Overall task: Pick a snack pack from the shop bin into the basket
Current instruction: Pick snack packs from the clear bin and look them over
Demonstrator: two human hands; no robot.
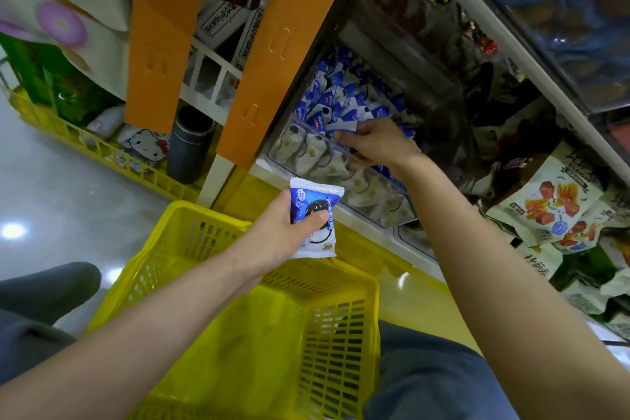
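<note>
Snack picking over a yellow basket (337, 344).
Left hand (276, 232) grips a glossy, crimp-edged snack pack (315, 215) above the slatted plastic basket; right hand (378, 143) clutches a crinkled packet (344, 128) inside the clear bin (317, 134).

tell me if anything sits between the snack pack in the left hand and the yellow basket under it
Nothing visible does. The left hand holds the snack pack above the far rim of the yellow basket, whose top is open; only the person's own left forearm crosses over it.
</note>
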